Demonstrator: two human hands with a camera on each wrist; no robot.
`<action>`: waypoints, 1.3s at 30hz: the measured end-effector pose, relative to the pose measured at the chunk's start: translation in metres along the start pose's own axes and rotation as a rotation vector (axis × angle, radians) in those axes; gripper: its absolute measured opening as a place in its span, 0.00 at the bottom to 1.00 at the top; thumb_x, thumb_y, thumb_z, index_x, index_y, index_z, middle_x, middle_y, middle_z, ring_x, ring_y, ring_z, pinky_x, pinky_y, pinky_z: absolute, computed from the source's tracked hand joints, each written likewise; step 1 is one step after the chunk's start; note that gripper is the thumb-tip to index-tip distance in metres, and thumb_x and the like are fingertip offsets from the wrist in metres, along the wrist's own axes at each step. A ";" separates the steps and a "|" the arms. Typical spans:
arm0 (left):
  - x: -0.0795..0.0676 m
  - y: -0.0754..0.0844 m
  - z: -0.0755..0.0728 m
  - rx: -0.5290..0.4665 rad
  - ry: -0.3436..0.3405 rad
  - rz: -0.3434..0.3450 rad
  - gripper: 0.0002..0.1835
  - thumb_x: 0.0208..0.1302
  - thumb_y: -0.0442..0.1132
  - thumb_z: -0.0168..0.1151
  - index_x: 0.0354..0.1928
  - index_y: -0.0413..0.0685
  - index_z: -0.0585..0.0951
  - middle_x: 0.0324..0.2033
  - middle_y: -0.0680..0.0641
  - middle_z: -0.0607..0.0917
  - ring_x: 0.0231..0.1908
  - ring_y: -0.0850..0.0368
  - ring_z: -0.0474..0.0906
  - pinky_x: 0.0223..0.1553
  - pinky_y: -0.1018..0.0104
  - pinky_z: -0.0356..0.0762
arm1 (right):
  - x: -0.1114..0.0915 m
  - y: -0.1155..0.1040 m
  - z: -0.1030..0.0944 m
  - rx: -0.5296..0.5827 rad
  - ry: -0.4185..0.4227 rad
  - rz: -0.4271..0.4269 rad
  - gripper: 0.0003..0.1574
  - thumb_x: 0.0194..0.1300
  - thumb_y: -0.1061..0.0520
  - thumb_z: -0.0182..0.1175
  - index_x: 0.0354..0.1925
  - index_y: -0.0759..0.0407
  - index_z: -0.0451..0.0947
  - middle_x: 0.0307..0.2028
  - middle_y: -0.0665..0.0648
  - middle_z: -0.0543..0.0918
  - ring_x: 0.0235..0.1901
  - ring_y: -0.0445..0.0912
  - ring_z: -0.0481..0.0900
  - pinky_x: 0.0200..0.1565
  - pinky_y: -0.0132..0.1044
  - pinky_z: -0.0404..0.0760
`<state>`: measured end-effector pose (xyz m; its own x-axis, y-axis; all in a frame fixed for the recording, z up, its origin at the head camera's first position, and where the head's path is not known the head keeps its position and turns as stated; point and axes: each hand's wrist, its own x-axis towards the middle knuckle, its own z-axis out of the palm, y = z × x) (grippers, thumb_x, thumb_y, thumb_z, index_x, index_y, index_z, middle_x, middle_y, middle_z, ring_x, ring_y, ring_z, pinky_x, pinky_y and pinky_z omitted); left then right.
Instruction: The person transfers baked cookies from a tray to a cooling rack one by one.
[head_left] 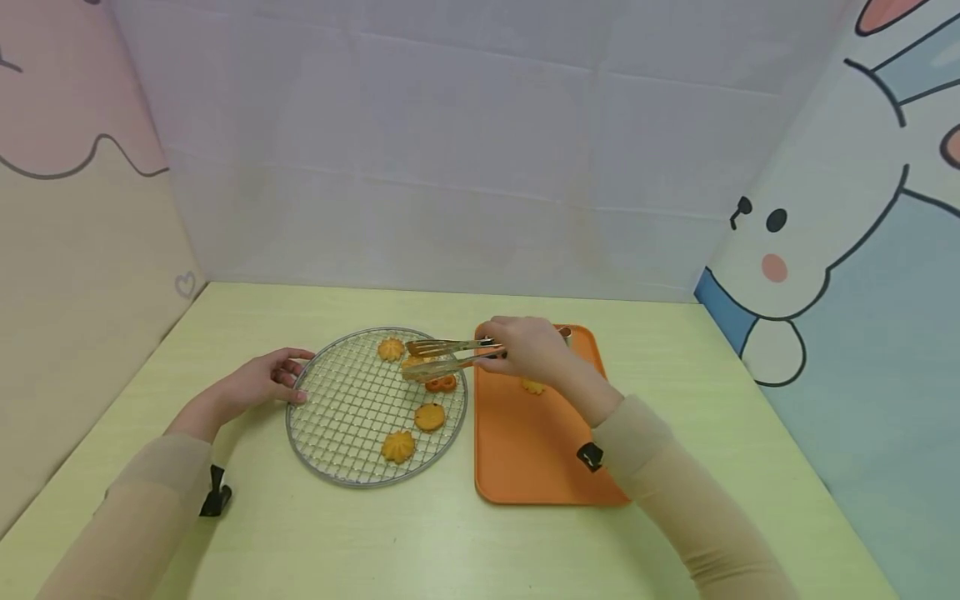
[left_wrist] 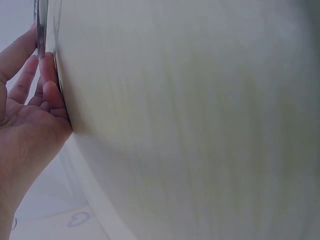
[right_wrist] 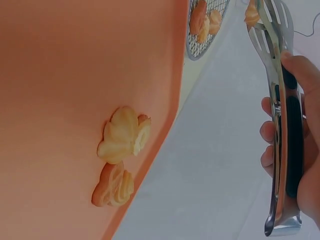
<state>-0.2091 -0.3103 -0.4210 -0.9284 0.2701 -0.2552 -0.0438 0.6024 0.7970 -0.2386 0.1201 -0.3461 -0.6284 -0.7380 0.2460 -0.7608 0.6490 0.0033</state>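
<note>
A round wire cooling rack (head_left: 330, 417) lies on the table, several cookies on its right half, among them a flower-shaped cookie (head_left: 398, 447) and a brown pretzel-like one (head_left: 442, 384). My left hand (head_left: 262, 385) holds the rack's left rim; in the left wrist view the thumb is at the metal rim (left_wrist: 41, 30) with curled fingers just under it. My right hand (head_left: 528, 346) grips metal serving tongs (head_left: 442, 367) with black handle inserts, reaching over the rack's right side. Between the tong heads is a cookie (right_wrist: 251, 15), mostly covered by the slotted metal.
To the right of the rack is an orange tray (head_left: 517, 450), partly under my right forearm. Flower-shaped cookies (right_wrist: 120, 135) and a brown-and-yellow cookie (right_wrist: 112, 185) lie near its edge. A pale wall (head_left: 465, 167) stands behind the table, with cartoon-printed panels at both sides.
</note>
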 end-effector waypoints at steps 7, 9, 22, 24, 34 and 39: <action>-0.004 0.000 0.002 -0.016 0.002 -0.011 0.42 0.52 0.41 0.71 0.67 0.42 0.62 0.48 0.41 0.67 0.42 0.53 0.66 0.41 0.68 0.69 | 0.007 -0.009 0.015 -0.016 0.006 0.000 0.23 0.59 0.38 0.62 0.47 0.50 0.79 0.38 0.47 0.82 0.23 0.39 0.76 0.22 0.30 0.70; -0.005 0.000 0.002 -0.024 0.000 -0.010 0.42 0.52 0.41 0.71 0.67 0.42 0.61 0.48 0.41 0.67 0.42 0.53 0.66 0.41 0.67 0.69 | 0.008 -0.012 0.018 -0.018 -0.008 0.004 0.22 0.59 0.39 0.63 0.46 0.50 0.79 0.38 0.48 0.82 0.23 0.39 0.76 0.22 0.31 0.70; -0.016 0.005 0.008 -0.036 0.006 -0.014 0.42 0.53 0.40 0.71 0.67 0.40 0.60 0.47 0.41 0.67 0.41 0.54 0.66 0.40 0.68 0.69 | 0.011 -0.024 0.034 -0.082 -0.114 0.026 0.24 0.61 0.36 0.60 0.48 0.48 0.78 0.36 0.46 0.80 0.24 0.38 0.74 0.21 0.29 0.67; -0.017 0.005 0.009 -0.042 0.006 -0.013 0.42 0.53 0.40 0.71 0.67 0.40 0.60 0.47 0.40 0.67 0.41 0.54 0.66 0.40 0.68 0.69 | 0.010 -0.025 0.036 -0.078 -0.119 0.029 0.23 0.61 0.36 0.60 0.48 0.47 0.78 0.35 0.47 0.79 0.24 0.38 0.73 0.21 0.29 0.67; -0.018 0.004 0.009 -0.036 0.013 -0.011 0.42 0.53 0.40 0.71 0.67 0.40 0.61 0.47 0.41 0.67 0.41 0.54 0.66 0.40 0.68 0.68 | 0.008 -0.025 0.035 -0.047 -0.122 0.044 0.25 0.60 0.36 0.60 0.50 0.48 0.77 0.36 0.48 0.79 0.21 0.38 0.71 0.21 0.30 0.66; -0.018 0.005 0.010 -0.039 0.012 -0.011 0.42 0.53 0.40 0.71 0.67 0.40 0.61 0.47 0.41 0.67 0.41 0.54 0.66 0.40 0.68 0.68 | 0.006 -0.024 0.030 -0.024 -0.117 0.059 0.26 0.60 0.35 0.60 0.50 0.47 0.76 0.37 0.48 0.80 0.20 0.37 0.69 0.21 0.30 0.66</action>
<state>-0.1885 -0.3051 -0.4178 -0.9322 0.2546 -0.2574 -0.0678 0.5758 0.8148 -0.2293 0.0944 -0.3740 -0.6875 -0.7141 0.1318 -0.7189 0.6950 0.0159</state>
